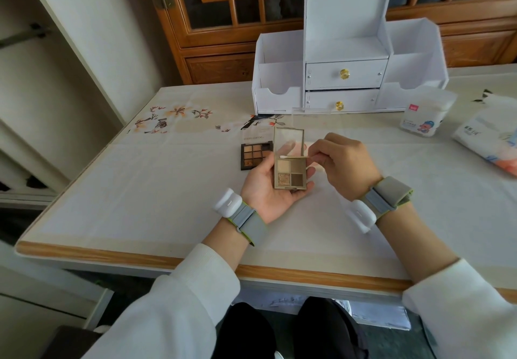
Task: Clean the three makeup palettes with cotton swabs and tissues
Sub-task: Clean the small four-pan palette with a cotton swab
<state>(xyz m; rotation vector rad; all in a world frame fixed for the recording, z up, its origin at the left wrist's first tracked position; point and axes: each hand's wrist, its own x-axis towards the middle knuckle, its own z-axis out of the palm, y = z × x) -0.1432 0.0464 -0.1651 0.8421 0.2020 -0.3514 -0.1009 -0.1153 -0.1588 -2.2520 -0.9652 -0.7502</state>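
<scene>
I have the left hand (268,193) palm-up over the middle of the desk (140,191), cradling the open four-pan palette (291,174). Its thumb lies along the case's left edge and its fingers (311,172) curl up round the right edge, so the case is gripped and held clear of the desk. The lid stands up at twelve o'clock from the pans; I cannot tell whether it is a mirror or a clear window.

At three o'clock from the palette, the right hand (347,168) has its fingers bunched, pinching one end of a cotton swab (295,157). The swab lies level, its white tip on the strip just above the upper two pans, below the hinge.

At ten o'clock from the held case, the nine-pan palette (256,156) lies open on the desk, partly hidden behind the left thumb. At twelve o'clock, near the foot of the white organiser (347,79), I make out a clear piece (310,112) but cannot say what it is. The swab pack (425,115) stands at two o'clock, and the tissue pack (486,140) lies beyond it toward three o'clock, at the frame's edge. Both wrists carry grey bands (249,219) with white units.
</scene>
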